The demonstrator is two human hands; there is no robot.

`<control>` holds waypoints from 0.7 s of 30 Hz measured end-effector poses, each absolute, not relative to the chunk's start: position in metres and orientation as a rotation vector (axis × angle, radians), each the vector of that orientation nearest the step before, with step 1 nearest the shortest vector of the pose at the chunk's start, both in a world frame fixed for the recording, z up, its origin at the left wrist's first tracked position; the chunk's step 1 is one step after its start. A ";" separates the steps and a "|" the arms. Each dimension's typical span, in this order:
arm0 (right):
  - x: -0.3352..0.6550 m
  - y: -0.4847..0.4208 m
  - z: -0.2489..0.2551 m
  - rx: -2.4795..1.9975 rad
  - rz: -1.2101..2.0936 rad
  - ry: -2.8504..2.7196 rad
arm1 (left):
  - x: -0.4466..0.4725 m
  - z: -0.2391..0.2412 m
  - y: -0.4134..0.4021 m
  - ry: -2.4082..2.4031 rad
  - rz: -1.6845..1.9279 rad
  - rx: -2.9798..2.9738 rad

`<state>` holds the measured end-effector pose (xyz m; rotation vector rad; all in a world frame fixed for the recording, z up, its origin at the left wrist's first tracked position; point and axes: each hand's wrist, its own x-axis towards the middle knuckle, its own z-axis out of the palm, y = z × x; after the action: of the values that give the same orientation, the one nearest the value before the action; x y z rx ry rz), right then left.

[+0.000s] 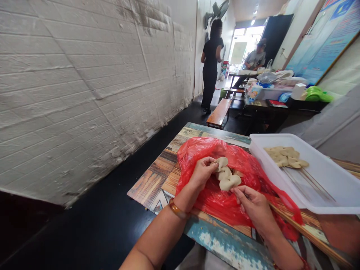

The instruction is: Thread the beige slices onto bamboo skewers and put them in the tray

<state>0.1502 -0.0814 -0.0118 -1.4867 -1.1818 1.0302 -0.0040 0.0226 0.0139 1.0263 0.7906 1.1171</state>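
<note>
Handling the folded pale piece (225, 173) well calls for light, even pressure: the left hand (203, 173) pinches its upper end, the right hand (252, 202) its lower edge. Position it above the red bag (197, 152), folds evenly spaced; excess force could tear it. Any stick inside cannot be confirmed.

Daylight glaring from the far doorway (252, 34), small ceiling lamps (255, 12) glowing, a standing person (211, 62) darkly backlit, black floor (112, 210) dim, glints on the red plastic bag (194, 157), background soft, edges stretched wide-angle.
</note>
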 end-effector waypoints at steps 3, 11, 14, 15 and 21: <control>0.149 -0.080 -0.010 -1.415 1.118 -1.099 | -0.005 0.013 0.023 0.740 1.092 0.981; 0.151 -0.080 -0.011 -1.331 1.221 -1.028 | -0.003 0.011 0.024 0.582 0.933 0.795; 0.150 -0.080 -0.010 -1.321 1.218 -1.038 | -0.002 0.009 0.024 0.581 0.924 0.811; 0.149 -0.080 -0.009 -1.321 1.215 -1.046 | -0.002 0.008 0.024 0.589 0.936 0.809; 0.150 -0.082 -0.009 -1.476 1.084 -1.180 | -0.006 0.005 0.028 0.705 1.071 0.867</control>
<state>0.1499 -0.0819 -0.0093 -1.4755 -1.1796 1.0841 -0.0058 0.0278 0.0052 0.8666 0.7045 1.0711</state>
